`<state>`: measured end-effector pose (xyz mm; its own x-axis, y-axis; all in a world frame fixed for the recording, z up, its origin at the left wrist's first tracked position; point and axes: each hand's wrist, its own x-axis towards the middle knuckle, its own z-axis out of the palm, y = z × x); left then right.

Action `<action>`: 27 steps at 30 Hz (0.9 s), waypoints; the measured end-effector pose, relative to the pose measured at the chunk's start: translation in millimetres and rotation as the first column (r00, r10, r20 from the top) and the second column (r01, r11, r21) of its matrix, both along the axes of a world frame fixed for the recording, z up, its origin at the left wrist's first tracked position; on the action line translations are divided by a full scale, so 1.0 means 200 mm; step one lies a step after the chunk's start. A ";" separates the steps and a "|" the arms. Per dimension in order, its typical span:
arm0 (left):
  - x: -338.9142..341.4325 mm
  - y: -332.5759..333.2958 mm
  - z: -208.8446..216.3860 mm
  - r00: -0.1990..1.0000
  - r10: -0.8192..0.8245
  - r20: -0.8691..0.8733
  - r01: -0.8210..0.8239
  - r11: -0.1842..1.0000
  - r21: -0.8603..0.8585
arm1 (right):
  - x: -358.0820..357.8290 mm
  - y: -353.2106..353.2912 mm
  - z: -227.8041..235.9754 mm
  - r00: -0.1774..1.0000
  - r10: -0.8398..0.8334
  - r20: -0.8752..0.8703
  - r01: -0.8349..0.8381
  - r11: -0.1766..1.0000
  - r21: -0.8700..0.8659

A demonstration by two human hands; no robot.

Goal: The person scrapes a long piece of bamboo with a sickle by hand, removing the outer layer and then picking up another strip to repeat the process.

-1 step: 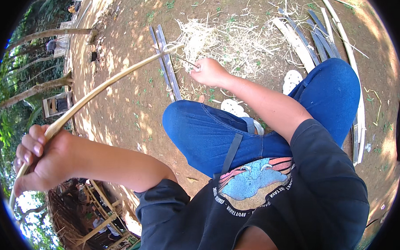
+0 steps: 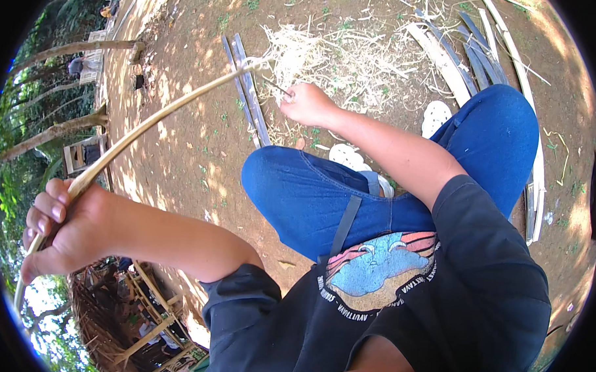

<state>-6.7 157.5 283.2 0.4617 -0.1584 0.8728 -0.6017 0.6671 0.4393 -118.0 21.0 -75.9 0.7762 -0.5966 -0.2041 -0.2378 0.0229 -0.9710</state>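
My left hand [image 2: 70, 227], raised at the left, is wrapped around a long pale bamboo strip [image 2: 157, 121]. From there the strip slants toward the far middle, its far end above the ground. My right hand [image 2: 307, 105] is closed on a knife; its handle is hidden in the fist. The thin dark blade [image 2: 276, 87] points left toward the strip's far end. Whether blade and strip touch, I cannot tell. A light curl of shaving [image 2: 268, 60] shows at that end.
Pale shavings [image 2: 329, 56] cover the ground ahead. Dark slats [image 2: 252, 96] lie beyond my left knee; more slats and pale strips [image 2: 440, 63] lie at the far right. My white shoes [image 2: 347, 156] are close below my right forearm. A thatched structure [image 2: 103, 310] stands lower left.
My right hand has shifted slightly left and away from me, and the blade has tilted a little. The strip and my left hand have moved only slightly.
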 end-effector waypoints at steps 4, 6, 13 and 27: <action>-0.01 -0.05 -0.08 0.987 0.161 0.009 -0.161 0.987 0.002 | -0.02 0.15 0.23 0.986 0.049 0.162 -0.053 0.998 0.023; 0.00 -0.04 -0.04 0.999 0.029 -0.035 -0.028 1.000 0.011 | 0.02 0.20 0.15 0.971 -0.028 0.236 0.056 0.992 -0.114; 0.03 0.05 0.08 0.995 -0.085 -0.060 0.087 0.995 0.046 | 0.02 0.05 -0.16 0.994 0.041 -0.098 -0.047 0.997 -0.059; 0.15 0.12 0.16 0.993 -0.110 -0.051 0.110 0.994 0.008 | 0.04 0.07 -0.06 0.997 -0.054 0.046 0.056 0.998 -0.037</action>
<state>23.5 180.9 315.1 0.4845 -0.2202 0.8466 -0.5016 0.7229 0.4751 -109.0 34.4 -87.9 0.7500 -0.6452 -0.1456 -0.1928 -0.0028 -0.9812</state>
